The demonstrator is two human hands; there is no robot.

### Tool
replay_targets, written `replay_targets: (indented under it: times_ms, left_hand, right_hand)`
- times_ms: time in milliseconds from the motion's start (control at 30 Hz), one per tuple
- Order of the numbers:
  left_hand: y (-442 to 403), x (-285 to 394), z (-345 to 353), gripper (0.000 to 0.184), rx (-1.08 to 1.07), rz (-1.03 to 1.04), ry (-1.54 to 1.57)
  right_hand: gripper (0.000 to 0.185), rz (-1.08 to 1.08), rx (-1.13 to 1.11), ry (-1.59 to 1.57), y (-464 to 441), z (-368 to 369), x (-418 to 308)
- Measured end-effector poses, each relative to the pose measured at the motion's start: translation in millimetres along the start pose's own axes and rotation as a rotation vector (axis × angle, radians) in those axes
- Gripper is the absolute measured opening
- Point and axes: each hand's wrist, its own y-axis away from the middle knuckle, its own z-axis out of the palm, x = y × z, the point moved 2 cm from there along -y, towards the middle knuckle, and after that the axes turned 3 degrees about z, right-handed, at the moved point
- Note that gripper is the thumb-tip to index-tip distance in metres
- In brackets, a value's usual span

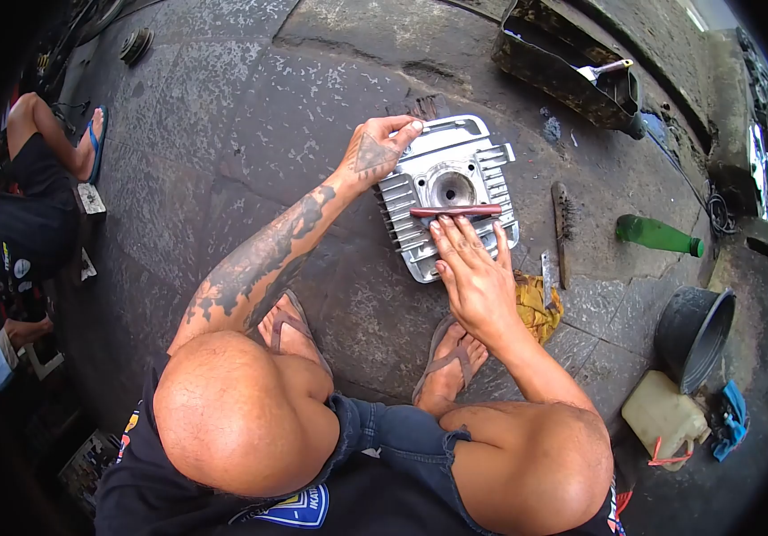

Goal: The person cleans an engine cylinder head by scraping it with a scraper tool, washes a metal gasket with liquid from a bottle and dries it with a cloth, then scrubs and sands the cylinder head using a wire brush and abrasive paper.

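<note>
A finned metal engine part (449, 165) with a round bowl-shaped hollow lies on the dark floor in front of my feet. My left hand (379, 149) holds its upper left edge, the fingers closed on the rim. Across the part, just below the hollow, lies a dark red bar (455, 211). The fingers of my right hand (476, 277) rest flat on the lower side of the bar and on the metal, slightly spread. What is under those fingertips is hidden.
At right are a wire brush (562, 234), green bottle (660, 235), black bucket (695, 338), jerrycan (663, 413) and blue cloth (731, 420). A yellow cloth (538, 308) lies below the part. A trough (563, 67) holds a paintbrush (605, 70). Another person (27, 201) sits at left.
</note>
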Motion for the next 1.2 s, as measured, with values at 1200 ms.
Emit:
replay_targets:
  times_ms: [1200]
  left_hand:
    - [15,-7,7,0.037,0.134,-0.088,0.058]
  right_hand:
    - [0.041,0.219,0.168,-0.106,10,15,6]
